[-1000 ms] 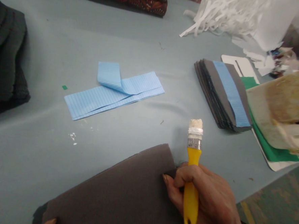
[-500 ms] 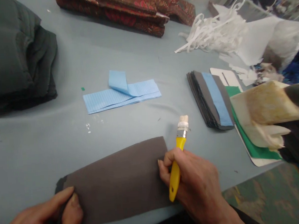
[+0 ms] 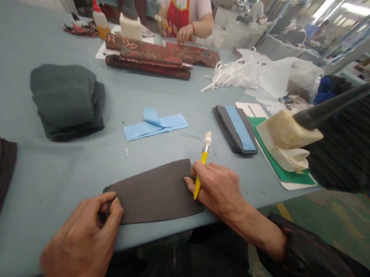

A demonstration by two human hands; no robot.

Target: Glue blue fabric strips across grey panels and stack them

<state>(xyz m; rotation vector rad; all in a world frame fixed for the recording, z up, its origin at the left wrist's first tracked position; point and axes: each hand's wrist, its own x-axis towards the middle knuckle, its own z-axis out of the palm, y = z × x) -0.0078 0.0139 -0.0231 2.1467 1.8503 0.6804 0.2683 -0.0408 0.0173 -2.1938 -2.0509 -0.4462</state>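
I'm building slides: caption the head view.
Panel held between left hand and right hand, the right also gripping a brush.

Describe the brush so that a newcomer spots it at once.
Start at the blue-grey table and find the dark panel at its near edge. At the panel's right end, the right hand holds the brush, pale bristles pointing away from the person. Its slim yellow handle sets it apart from the dark panel and the flat blue strips beyond.
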